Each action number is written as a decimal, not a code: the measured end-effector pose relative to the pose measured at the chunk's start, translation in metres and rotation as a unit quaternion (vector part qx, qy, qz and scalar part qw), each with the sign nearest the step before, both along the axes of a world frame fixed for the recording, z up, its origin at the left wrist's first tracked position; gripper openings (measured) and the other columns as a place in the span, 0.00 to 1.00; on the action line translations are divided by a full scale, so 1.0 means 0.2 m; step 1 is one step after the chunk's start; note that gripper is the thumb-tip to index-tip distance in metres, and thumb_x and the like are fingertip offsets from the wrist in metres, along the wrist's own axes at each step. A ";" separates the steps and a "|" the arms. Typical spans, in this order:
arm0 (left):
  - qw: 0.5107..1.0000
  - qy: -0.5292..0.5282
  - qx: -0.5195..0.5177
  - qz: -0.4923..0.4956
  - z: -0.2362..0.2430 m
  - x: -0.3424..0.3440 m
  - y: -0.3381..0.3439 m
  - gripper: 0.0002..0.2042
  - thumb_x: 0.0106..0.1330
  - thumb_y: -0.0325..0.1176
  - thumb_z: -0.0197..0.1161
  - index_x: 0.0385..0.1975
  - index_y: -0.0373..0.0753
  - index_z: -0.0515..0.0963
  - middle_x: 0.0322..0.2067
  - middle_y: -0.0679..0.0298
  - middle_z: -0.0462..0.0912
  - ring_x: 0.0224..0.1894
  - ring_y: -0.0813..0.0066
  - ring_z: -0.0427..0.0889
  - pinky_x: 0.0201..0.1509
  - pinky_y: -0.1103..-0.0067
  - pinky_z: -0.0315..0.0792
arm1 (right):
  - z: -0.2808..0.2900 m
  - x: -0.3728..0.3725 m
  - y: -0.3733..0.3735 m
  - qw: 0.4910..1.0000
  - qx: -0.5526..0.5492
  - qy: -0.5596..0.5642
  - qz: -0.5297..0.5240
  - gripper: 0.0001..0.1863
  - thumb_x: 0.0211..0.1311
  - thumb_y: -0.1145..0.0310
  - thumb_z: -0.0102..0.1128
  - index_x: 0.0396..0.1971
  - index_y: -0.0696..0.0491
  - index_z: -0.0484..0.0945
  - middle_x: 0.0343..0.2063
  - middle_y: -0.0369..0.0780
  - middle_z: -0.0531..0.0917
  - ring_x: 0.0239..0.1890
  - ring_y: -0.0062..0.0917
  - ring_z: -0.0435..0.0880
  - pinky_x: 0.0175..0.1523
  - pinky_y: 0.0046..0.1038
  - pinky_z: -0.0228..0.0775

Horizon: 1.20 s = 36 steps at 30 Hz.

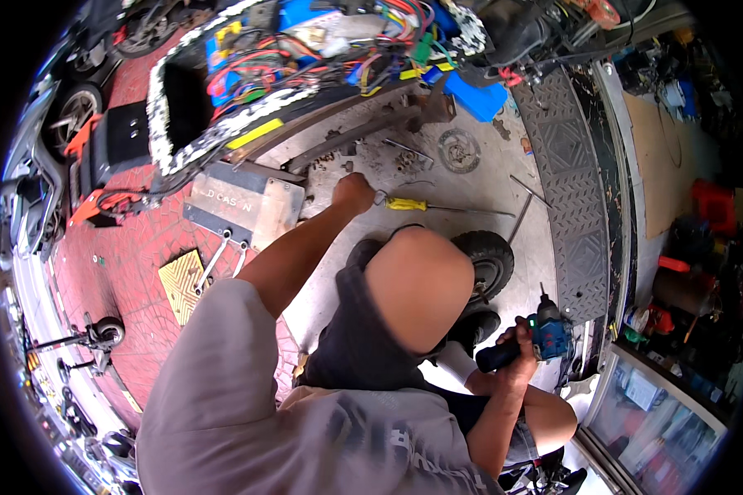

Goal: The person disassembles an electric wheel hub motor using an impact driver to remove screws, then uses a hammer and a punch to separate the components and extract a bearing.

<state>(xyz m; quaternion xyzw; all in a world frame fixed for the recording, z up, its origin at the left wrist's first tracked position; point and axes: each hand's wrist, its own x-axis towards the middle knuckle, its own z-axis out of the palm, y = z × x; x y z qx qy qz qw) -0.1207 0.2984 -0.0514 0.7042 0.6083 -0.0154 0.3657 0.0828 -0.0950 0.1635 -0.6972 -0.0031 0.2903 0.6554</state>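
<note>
Head view showed the right hand (pixel 518 351) gripping a drill (pixel 551 337), likely heavy, best held by its handle. The left hand (pixel 355 194) curled near the pale floor's (pixel 470 188) left edge, contents unclear.

Left arm (pixel 309 252) outstretched, right fingers (pixel 523 333) curled.

I've got the right hand (pixel 516 350) gripping a blue drill (pixel 551 336) on head view; left hand (pixel 354 193) curled near a yellow-handled screwdriver (pixel 407 204), can't tell if it holds anything; metal disc (pixel 459 151) toward far edge of pale floor (pixel 464 187), grey patterned mat (pixel 563 194) along its right edge
</note>
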 end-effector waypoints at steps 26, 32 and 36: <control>0.980 0.038 0.158 -0.111 -0.20 0.42 0.22 0.22 0.61 0.30 0.65 0.57 0.41 0.74 0.59 0.46 0.73 0.48 0.43 0.86 0.51 0.57 0.82 | -0.59 0.93 0.96 0.706 -0.438 -0.402 0.384 0.24 0.54 0.63 0.69 0.51 0.53 0.77 0.44 0.51 0.87 0.49 0.49 0.86 0.54 0.49 0.76; 0.988 -0.108 0.106 0.015 0.15 0.12 -0.19 0.17 0.61 0.32 0.67 0.51 0.41 0.80 0.60 0.48 0.75 0.41 0.48 0.87 0.47 0.59 0.80 | -1.02 0.95 1.20 0.631 -0.528 -0.401 0.403 0.26 0.56 0.63 0.70 0.55 0.50 0.72 0.53 0.45 0.81 0.59 0.43 0.80 0.62 0.48 0.72; 0.991 -0.049 0.063 0.109 0.05 -0.40 -0.49 0.10 0.63 0.32 0.65 0.40 0.37 0.86 0.42 0.50 0.85 0.36 0.52 0.87 0.44 0.64 0.80 | -1.02 0.96 1.13 0.625 -0.504 -0.431 0.412 0.31 0.56 0.63 0.70 0.60 0.50 0.73 0.53 0.49 0.81 0.58 0.47 0.80 0.56 0.54 0.75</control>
